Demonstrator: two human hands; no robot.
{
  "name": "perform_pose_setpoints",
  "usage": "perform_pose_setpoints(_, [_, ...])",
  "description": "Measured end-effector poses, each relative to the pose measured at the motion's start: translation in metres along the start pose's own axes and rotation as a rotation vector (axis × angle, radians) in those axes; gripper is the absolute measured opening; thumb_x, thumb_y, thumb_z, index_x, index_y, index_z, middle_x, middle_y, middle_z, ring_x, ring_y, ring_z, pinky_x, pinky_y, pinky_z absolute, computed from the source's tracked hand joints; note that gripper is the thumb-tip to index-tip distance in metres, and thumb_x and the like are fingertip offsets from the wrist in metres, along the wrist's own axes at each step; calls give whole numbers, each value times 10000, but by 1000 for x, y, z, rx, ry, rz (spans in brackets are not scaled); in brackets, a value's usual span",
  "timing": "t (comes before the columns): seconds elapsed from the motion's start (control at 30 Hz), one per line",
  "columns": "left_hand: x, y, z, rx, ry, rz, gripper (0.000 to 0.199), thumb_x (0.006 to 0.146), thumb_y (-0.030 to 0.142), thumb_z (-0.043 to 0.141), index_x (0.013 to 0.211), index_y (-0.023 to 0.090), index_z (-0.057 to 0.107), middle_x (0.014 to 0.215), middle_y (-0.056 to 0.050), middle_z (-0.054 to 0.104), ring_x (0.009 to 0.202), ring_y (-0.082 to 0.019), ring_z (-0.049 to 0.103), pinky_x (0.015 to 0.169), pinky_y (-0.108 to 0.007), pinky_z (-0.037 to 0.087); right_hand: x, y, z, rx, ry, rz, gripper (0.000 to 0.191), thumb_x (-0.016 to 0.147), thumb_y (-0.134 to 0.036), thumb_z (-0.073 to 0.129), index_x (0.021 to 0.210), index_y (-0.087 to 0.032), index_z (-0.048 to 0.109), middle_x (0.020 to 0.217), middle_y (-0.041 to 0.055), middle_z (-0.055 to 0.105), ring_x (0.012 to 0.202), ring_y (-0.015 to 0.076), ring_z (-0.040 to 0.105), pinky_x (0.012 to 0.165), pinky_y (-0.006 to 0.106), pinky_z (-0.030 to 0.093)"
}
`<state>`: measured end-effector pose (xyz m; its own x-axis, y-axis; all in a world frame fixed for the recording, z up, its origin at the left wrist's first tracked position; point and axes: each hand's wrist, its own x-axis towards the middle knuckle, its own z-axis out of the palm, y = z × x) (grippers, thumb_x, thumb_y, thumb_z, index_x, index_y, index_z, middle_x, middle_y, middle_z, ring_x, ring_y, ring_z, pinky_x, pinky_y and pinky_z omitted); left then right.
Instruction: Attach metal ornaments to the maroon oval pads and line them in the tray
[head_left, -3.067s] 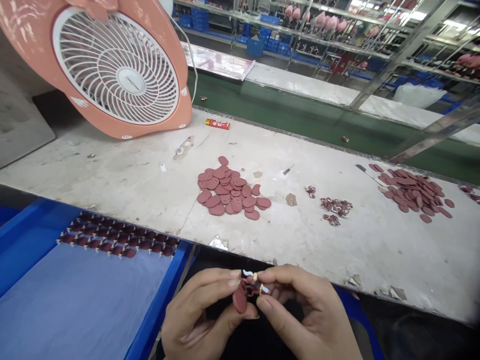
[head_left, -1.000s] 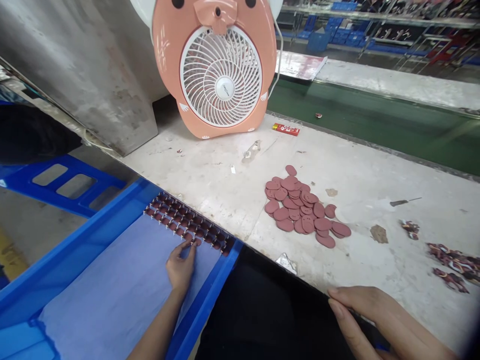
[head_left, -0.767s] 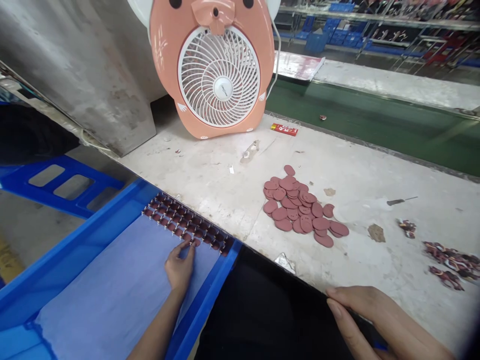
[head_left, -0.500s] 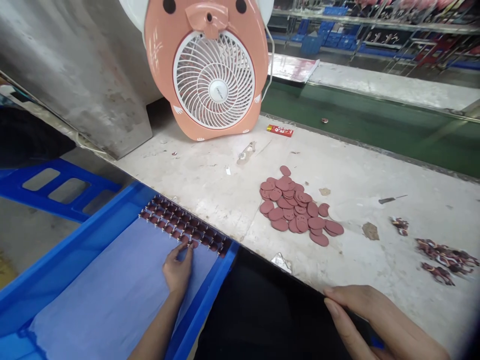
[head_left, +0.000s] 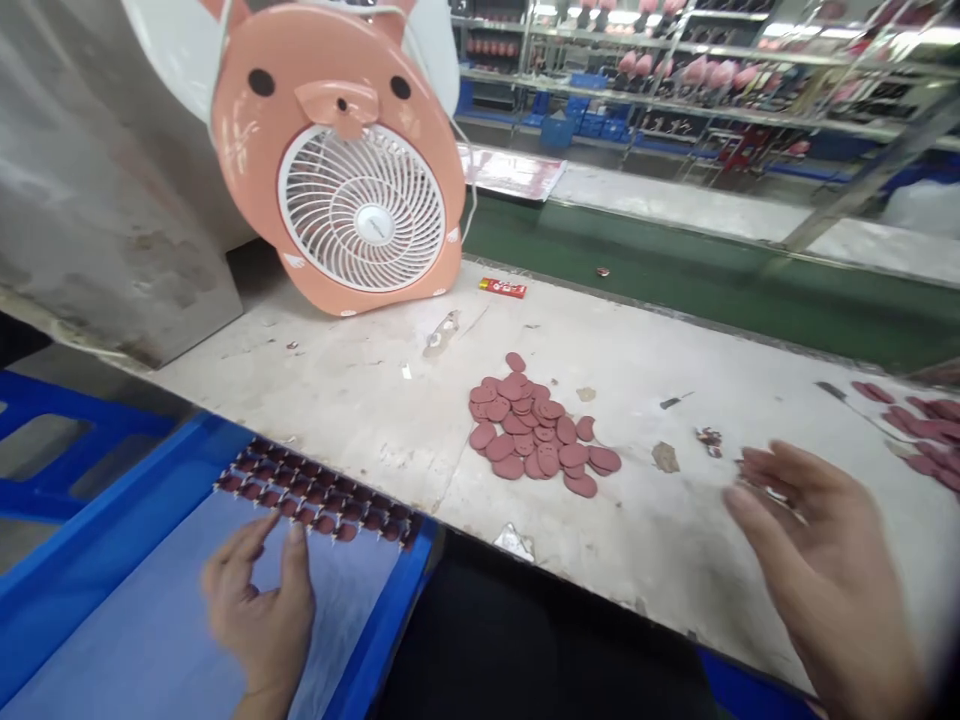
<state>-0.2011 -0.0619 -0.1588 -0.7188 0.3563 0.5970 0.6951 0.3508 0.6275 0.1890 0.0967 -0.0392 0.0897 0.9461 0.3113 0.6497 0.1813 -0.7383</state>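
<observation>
My left hand (head_left: 259, 620) hangs over the blue cloth (head_left: 330, 620), just below rows of dark red oval pieces (head_left: 315, 495) at the tray's far end. Its fingers are apart and hold nothing. My right hand (head_left: 825, 565) is spread open above the white table (head_left: 337, 420), close to a small cluster of dark red and white parts (head_left: 709, 440). Some parts may lie behind its fingers. A heap of flat reddish-brown ovals (head_left: 532, 425) lies mid-table, and a second heap (head_left: 922, 430) runs off the right edge.
A pig-shaped pink fan (head_left: 360, 215) stands at the table's back left beside a grey pillar (head_left: 97, 200). A red packet (head_left: 502, 288) lies near the far edge, with a green belt (head_left: 637, 270) beyond it. A small blade (head_left: 844, 405) lies on the table.
My right hand has lifted from the near table edge and reached forward over the table. My left hand has drawn back from the rows, and the view has turned to the right.
</observation>
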Motion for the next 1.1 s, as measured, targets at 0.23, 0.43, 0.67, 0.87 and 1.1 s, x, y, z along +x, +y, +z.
perform_pose_setpoints(0.23, [45, 154, 16, -133, -454, 454, 149, 871, 258, 640, 1002, 278, 708, 1000, -23, 727, 950, -233, 649, 871, -435, 439, 47, -13, 35, -96, -315, 56, 740, 710, -654, 686, 1299, -247, 499, 1237, 127, 600, 1135, 384, 548, 874, 510, 469])
perform_pose_setpoints(0.43, [43, 184, 46, 34, -672, 528, 177, 915, 268, 595, 1044, 285, 716, 1000, -3, 740, 914, -238, 633, 760, -403, 412, 61, -16, 56, -52, -343, 52, 497, 630, -629, 730, 589, -241, 423, 587, 11, 499, 674, 269, 524, 660, 413, 415])
perform_pose_setpoints(0.67, [43, 171, 44, 15, -649, 455, 224, 964, 244, 490, 994, 225, 710, 924, -57, 750, 885, -259, 642, 786, -407, 408, 38, -29, 30, 393, -242, 152, 288, 842, -446, 549, 1048, -245, 568, 957, 47, 656, 805, 241, 622, 719, 389, 482])
perform_pose_setpoints(0.87, [28, 199, -1, -322, -731, 217, 231, 976, 315, 464, 909, 229, 669, 773, 4, 712, 719, -147, 661, 659, -235, 506, -22, -46, 6, 684, -258, 181, 332, 769, -474, 672, 947, -246, 510, 671, -25, 546, 548, 148, 492, 465, 260, 431])
perform_pose_setpoints(1.1, [-7, 232, -26, -703, -1176, -325, 220, 826, 453, 649, 790, 267, 761, 629, -8, 664, 590, -179, 612, 583, -251, 513, -63, -66, 7, 812, -409, 299, 316, 783, -378, 766, 922, -225, 526, 802, 2, 625, 621, 118, 534, 571, 237, 443])
